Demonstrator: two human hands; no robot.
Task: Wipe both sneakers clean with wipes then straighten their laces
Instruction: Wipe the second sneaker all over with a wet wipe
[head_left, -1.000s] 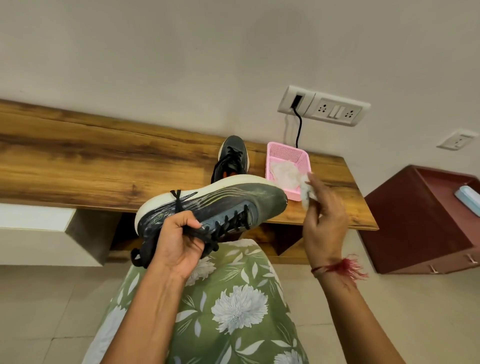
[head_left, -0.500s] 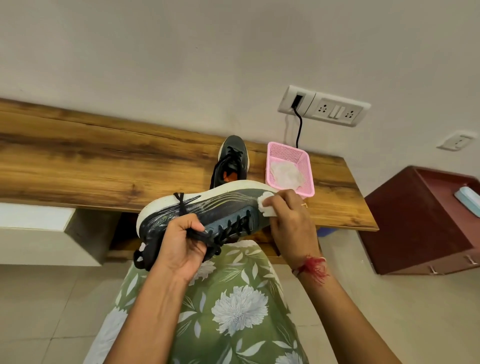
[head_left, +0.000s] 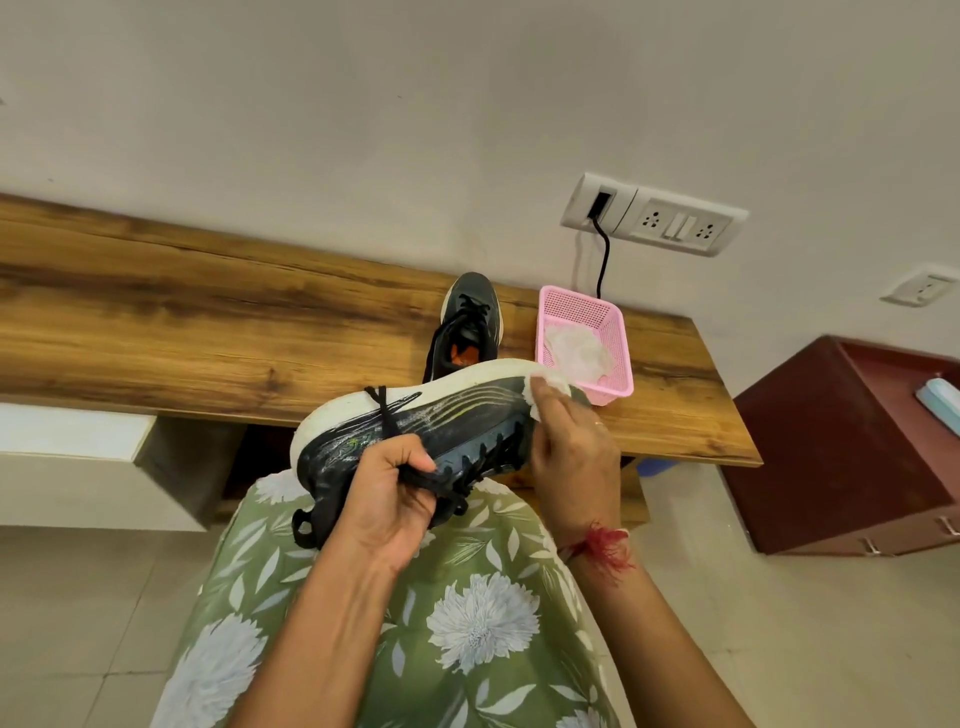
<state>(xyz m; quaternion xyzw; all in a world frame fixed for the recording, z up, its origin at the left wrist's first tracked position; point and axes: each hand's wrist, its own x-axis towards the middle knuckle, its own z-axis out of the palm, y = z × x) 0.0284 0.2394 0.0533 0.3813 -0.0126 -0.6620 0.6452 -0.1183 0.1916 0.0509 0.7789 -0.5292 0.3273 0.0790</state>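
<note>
Toe of held sneaker (head_left: 457, 426) hidden under right hand (head_left: 569, 460) and its wipe (head_left: 535, 402). Heel of second sneaker (head_left: 467, 319), beyond the fingertips (head_left: 563, 421), hidden behind the held sole.

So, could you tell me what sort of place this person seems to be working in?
Most likely a room in a home: a long wooden desk along a plain wall, a socket panel with a cable plugged in above it, and a maroon cabinet on the tiled floor.

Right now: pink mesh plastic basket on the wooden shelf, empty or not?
Not empty: the pink mesh plastic basket holds crumpled white wipes.
</note>
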